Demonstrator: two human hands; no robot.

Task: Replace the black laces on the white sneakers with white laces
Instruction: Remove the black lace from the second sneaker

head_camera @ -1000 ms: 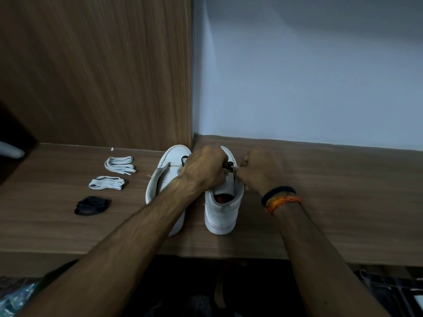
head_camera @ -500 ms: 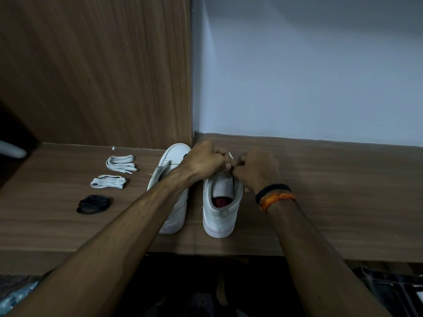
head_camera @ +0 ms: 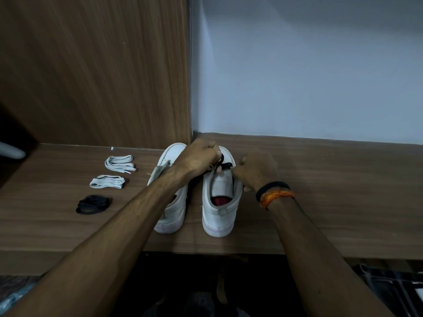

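While the black lace (head_camera: 225, 166) is pinched by both hands, left (head_camera: 201, 157) and right (head_camera: 256, 171), at the far eyelets of the right sneaker (head_camera: 219, 202), it should be drawn out evenly, one eyelet at a time, without snagging.

We see our left hand (head_camera: 201, 157) and right hand (head_camera: 257, 171) pinching a black lace (head_camera: 225, 166) on the right white leather sneaker (head_camera: 220, 197).
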